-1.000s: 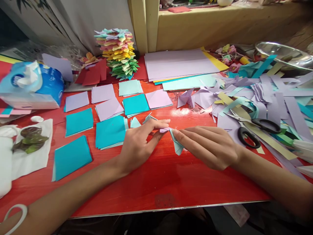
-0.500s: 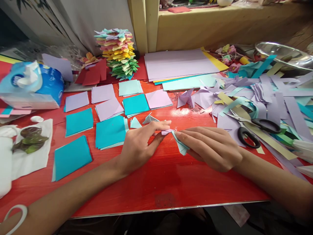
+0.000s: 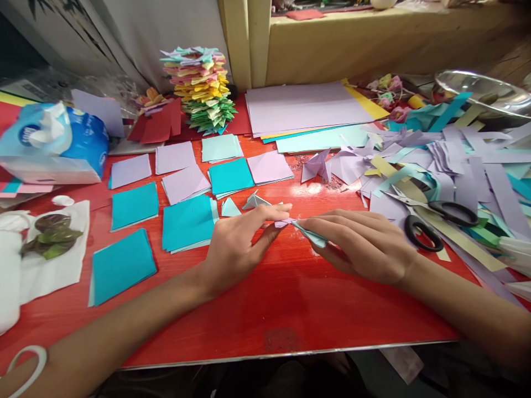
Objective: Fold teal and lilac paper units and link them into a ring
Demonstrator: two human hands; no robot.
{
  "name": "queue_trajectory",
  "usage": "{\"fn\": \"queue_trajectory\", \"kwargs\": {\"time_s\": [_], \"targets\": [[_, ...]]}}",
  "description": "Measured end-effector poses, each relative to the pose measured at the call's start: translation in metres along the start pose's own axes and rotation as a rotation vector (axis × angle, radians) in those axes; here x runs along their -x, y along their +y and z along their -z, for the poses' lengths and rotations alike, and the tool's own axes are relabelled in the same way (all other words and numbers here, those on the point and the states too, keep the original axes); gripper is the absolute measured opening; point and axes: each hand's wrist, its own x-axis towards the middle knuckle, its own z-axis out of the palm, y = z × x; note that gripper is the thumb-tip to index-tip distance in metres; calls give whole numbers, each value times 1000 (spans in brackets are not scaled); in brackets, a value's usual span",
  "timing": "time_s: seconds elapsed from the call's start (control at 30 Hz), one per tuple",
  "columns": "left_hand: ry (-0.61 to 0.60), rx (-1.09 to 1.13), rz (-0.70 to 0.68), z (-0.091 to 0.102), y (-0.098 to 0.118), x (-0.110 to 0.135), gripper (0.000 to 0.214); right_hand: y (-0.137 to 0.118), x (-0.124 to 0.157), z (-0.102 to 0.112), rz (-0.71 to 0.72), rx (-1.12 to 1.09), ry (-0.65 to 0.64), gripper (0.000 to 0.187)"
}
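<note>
Now the right hand (image 3: pixel 367 243) holds the mint paper (image 3: pixel 314 236) tilted flatter than before, so it lines up better with the purple paper (image 3: pixel 283 223) the left hand (image 3: pixel 238 237) pinches.

Held papers (image 3: pixel 314 236): aqua, lilac
Tabletop (image 3: pixel 249 326): red
Paper tower (image 3: pixel 201 94), eleven o'clock: green, yellow, pink, aqua bands
Scissor handles (image 3: pixel 436 207), three o'clock: black

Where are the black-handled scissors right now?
In the head view, the scissors lie toward the right side of the red table, on the loose paper strips, just beyond the right hand.
</note>
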Motion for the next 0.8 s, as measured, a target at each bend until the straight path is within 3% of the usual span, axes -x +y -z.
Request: {"fn": "queue_trajectory", "kwargs": {"time_s": [0.2,0.53,0.8], "targets": [[-7,2,9,0,1,-1,12,1,-1,-4,-71,-62,6,14],[-6,-8,-45,0,-2,-2,15,-1,-4,-4,-352,-175,24,5],[9,5,-6,0,-1,-1,13,2,-3,-4,-260,-110,5,6]]}}
